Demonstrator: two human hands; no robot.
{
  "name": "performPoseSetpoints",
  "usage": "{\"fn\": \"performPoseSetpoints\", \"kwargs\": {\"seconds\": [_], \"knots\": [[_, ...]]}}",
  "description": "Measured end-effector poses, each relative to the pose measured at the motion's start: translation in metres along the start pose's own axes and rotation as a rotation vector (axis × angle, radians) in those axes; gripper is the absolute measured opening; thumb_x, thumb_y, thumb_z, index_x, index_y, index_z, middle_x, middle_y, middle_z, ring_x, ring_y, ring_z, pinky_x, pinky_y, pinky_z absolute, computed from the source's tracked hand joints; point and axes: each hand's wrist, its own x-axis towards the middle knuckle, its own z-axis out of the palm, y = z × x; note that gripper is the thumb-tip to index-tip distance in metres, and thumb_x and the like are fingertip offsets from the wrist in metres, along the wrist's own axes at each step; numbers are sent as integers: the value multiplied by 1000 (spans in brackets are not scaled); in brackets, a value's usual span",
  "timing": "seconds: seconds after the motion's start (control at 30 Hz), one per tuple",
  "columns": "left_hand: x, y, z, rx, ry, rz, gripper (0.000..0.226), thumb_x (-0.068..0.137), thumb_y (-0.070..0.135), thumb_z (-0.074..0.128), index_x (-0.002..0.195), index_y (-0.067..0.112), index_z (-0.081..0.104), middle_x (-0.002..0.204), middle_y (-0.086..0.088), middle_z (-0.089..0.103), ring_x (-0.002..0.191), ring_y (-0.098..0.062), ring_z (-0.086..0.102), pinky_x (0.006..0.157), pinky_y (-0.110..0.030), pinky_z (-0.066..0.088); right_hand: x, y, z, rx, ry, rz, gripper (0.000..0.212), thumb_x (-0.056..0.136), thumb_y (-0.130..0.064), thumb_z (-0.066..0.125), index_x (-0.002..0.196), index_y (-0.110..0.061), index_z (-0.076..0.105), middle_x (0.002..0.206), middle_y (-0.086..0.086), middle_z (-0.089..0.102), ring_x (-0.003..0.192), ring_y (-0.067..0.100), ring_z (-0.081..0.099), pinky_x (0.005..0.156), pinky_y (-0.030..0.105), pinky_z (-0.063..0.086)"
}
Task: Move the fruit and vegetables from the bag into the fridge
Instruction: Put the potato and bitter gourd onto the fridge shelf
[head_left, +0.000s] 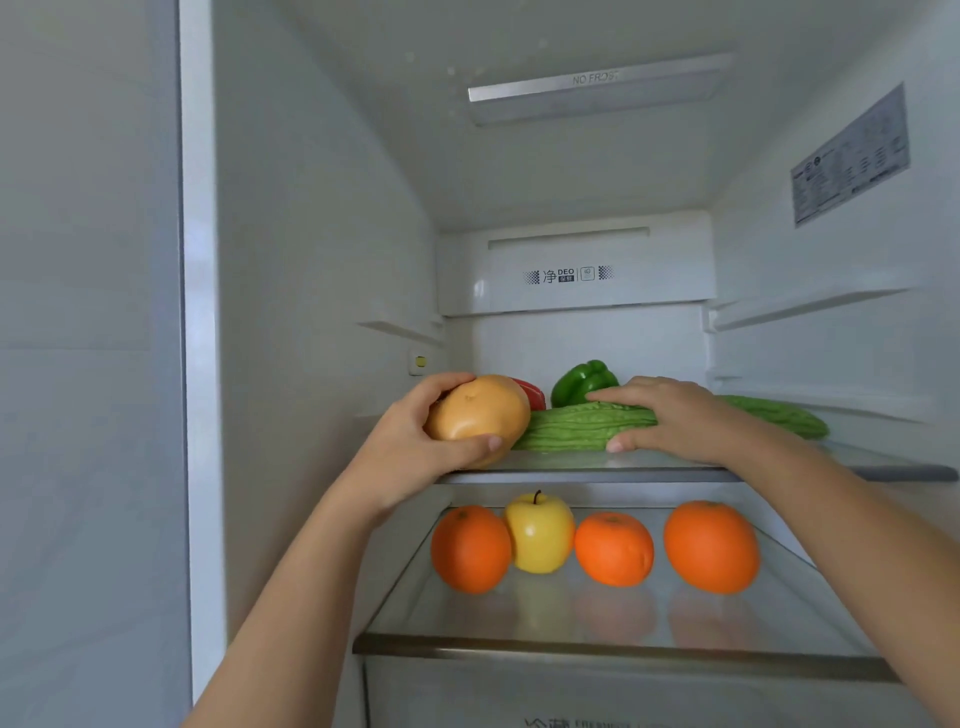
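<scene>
Head view: left hand (410, 449) clasps a potato (478, 415) at the front-left edge of the upper shelf (571, 474). Right hand (675, 421) closes fingers and thumb round a bitter gourd (571, 426) lying on that shelf. Green pepper (584, 382) and red pepper (532, 394) stand at the shelf's back. Three oranges (470, 548) and a yellow apple (540, 535) sit below it.
</scene>
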Motion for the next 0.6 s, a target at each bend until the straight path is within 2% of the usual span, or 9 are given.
{"fn": "performPoseSetpoints", "kwargs": {"seconds": [0.2, 0.33, 0.4, 0.5, 0.6], "knots": [[11, -1, -2, -60, -123, -22, 55, 57, 30, 75, 106, 42, 54, 111, 13, 55, 95, -4, 57, 73, -13, 50, 8, 0, 1, -4, -40, 51, 63, 81, -40, 64, 137, -36, 36, 142, 1, 41, 129, 20, 36, 103, 29, 27], [20, -5, -3, -86, -166, -67, 61, 57, 26, 77, 113, 24, 51, 108, 5, 55, 90, -7, 57, 72, -14, 49, 14, -1, 2, -39, -61, 83, 62, 82, -41, 63, 138, -35, 35, 143, 2, 39, 128, 22, 37, 104, 31, 28], [24, -7, -2, -106, -179, -82, 62, 61, 18, 82, 114, 20, 50, 106, 4, 55, 89, -7, 56, 69, -12, 48, 14, -1, 2, -68, -68, 90, 63, 83, -40, 62, 138, -35, 34, 144, 3, 38, 129, 23, 36, 104, 32, 27], [27, -9, -1, -98, -194, -82, 51, 72, 8, 74, 113, 25, 51, 107, 5, 55, 92, -4, 55, 69, -7, 47, 12, 0, 2, -101, -68, 103, 63, 84, -39, 61, 140, -33, 31, 146, 3, 35, 130, 22, 35, 105, 32, 27], [29, -10, 1, -89, -195, -72, 49, 76, 5, 71, 113, 29, 50, 106, 10, 54, 92, 0, 53, 68, -3, 45, 10, 0, 3, -113, -62, 110, 64, 85, -39, 60, 140, -33, 30, 146, 4, 35, 130, 23, 35, 105, 32, 27]]}}
